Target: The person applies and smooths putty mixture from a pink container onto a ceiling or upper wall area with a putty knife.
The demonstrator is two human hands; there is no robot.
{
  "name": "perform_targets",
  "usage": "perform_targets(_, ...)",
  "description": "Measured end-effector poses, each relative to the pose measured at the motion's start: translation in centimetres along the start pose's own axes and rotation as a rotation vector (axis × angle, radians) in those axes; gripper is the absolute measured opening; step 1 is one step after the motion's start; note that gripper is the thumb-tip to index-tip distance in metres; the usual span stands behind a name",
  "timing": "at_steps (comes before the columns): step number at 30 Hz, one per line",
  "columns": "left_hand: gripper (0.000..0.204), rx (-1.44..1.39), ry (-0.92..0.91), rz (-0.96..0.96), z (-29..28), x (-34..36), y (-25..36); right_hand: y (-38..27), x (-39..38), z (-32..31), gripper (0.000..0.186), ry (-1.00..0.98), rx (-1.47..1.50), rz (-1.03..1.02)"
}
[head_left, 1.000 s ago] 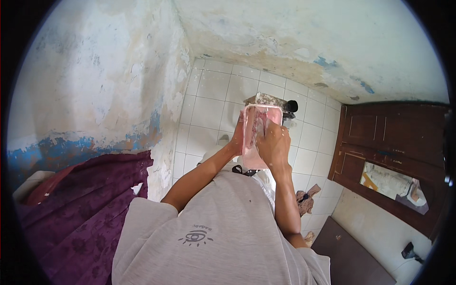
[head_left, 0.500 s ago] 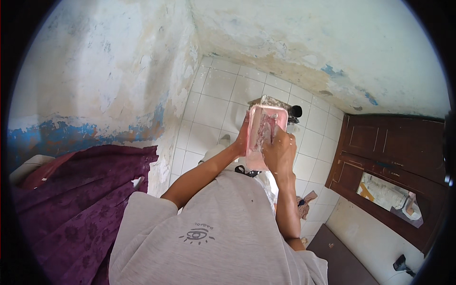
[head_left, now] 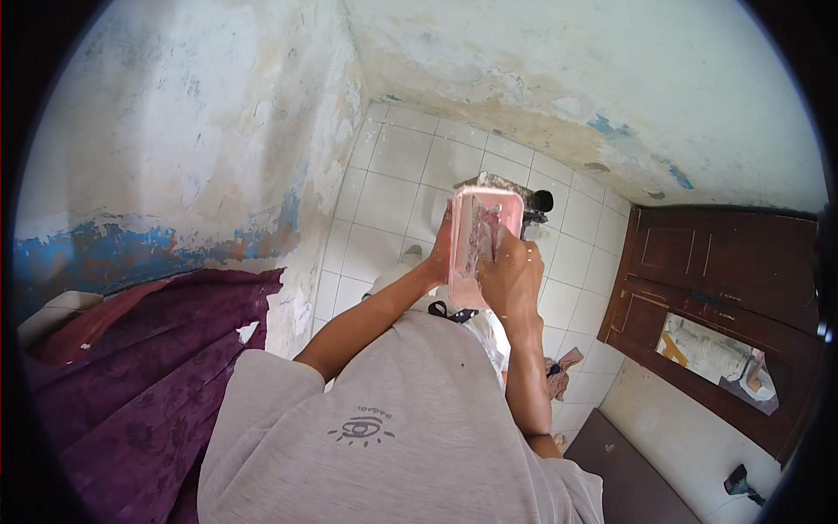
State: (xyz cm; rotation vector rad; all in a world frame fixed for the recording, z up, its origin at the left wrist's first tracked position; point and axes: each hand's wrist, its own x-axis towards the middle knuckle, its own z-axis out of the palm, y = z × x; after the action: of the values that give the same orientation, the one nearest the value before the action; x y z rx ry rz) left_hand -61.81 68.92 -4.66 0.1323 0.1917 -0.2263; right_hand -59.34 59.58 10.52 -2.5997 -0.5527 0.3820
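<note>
A shallow pink rectangular tray (head_left: 463, 286) is held up in front of my body, smeared inside with pale, whitish paste (head_left: 481, 229). My left hand (head_left: 443, 244) grips it along its left side, with the fingers mostly behind it. Over the tray's right half is my right hand (head_left: 510, 271), its fingers curled and pointing down into the paste. White flecks dot the knuckles. Whatever those fingers hold, if anything, is hidden by the hand and the paste.
Beyond the tray, a paste-crusted object with a black round end (head_left: 542, 201) stands above the white tiled floor (head_left: 397, 196). Peeling walls (head_left: 489, 70) meet in a corner ahead. A purple cloth (head_left: 148, 375) lies left; a dark wooden cabinet (head_left: 698, 262) is right, crumpled brown cloth (head_left: 563, 371) nearby.
The tray and both hands have shifted slightly left. My right hand's fingers have moved a little within the tray; the left hand keeps its grip.
</note>
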Motion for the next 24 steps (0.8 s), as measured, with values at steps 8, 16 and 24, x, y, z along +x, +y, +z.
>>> perform_targets(8,0.074,0.081,0.106,0.087,0.5,-0.2,-0.7,-0.3,0.4,-0.1,0.017,-0.011,0.042,0.051)
perform_targets(16,0.076,-0.019,-0.016,0.017,0.6,-0.1,-0.4,-0.1,0.3,-0.6,0.018,0.016,0.03,0.074)
perform_targets(24,0.079,0.04,-0.005,0.032,1.5,-0.7,-0.4,0.7,0.2,0.6,0.017,0.052,-0.066,-0.06)
